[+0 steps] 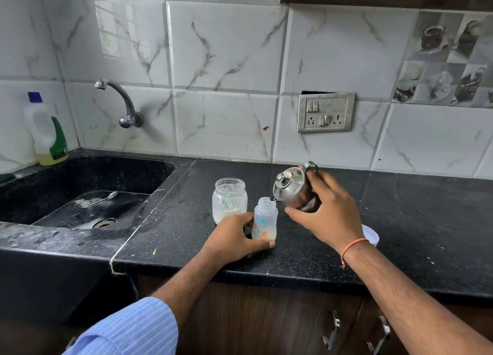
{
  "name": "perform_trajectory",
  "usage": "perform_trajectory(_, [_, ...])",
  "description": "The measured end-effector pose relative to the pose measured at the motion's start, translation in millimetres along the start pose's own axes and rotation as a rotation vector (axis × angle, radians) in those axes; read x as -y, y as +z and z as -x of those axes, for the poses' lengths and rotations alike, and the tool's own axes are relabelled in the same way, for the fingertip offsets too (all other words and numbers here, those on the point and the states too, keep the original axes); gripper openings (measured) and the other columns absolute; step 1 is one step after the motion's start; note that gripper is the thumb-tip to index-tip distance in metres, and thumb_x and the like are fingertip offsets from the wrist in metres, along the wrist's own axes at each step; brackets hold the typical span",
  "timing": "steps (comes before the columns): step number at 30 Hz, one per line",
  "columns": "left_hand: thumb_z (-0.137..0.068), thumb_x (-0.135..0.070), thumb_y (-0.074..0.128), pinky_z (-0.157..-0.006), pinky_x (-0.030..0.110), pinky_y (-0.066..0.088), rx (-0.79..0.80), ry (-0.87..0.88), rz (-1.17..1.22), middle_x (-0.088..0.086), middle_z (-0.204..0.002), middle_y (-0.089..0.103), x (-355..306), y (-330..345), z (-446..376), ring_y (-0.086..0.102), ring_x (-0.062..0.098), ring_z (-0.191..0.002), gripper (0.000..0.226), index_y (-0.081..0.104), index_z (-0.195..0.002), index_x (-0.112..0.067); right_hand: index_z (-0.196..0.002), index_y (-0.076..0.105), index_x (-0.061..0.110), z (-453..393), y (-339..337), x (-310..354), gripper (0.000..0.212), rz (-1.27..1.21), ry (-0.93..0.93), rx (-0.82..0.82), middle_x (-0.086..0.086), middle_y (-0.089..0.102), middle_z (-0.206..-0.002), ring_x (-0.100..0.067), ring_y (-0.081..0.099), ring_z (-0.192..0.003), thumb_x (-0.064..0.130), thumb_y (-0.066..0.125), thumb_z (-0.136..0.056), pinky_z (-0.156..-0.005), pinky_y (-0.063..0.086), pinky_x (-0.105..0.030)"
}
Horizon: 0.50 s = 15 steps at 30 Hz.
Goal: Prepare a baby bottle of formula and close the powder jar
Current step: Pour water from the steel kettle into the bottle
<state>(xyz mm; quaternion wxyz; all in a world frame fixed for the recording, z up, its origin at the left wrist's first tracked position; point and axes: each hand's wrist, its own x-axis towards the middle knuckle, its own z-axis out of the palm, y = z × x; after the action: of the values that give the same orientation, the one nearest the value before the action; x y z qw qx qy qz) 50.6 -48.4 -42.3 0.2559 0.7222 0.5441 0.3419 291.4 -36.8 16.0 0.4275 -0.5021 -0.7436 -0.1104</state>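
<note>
An open baby bottle (pixel 264 218) with printed markings stands upright on the black counter (pixel 400 234), whitish liquid in its bottom. My left hand (pixel 234 238) grips its base. My right hand (pixel 326 216) holds a small steel kettle (pixel 290 188) tilted left, with its spout over the bottle's mouth. Just behind the bottle on the left is the glass powder jar (pixel 230 198), lidless, with white powder and a scoop inside. A white lid (pixel 370 234) lies on the counter, partly hidden behind my right wrist.
A black sink (pixel 88 194) with a spoon (pixel 102 198) in it lies to the left, under a wall tap (pixel 120 101). A detergent bottle (pixel 46 130) stands at the sink's far left corner. A switch panel (pixel 326 111) is on the tiled wall. Cabinet handles (pixel 332 330) sit below the counter edge.
</note>
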Motion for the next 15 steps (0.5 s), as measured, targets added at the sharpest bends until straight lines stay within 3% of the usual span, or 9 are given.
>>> perform_trajectory(15, [-0.08,-0.048,0.097,-0.06,0.007,0.047,0.008,-0.015,0.007,-0.018,-0.093,0.075,-1.0,-0.8,0.3,0.066,-0.012,-0.069,0.038,0.068,-0.102,-0.038,-0.151,0.055,0.02,-0.4,-1.5,0.9,0.095,0.026,0.0,0.019,0.003,0.058,-0.143,-0.029,0.064,-0.118,0.06,0.089,-0.072,-0.1,0.058,-0.045])
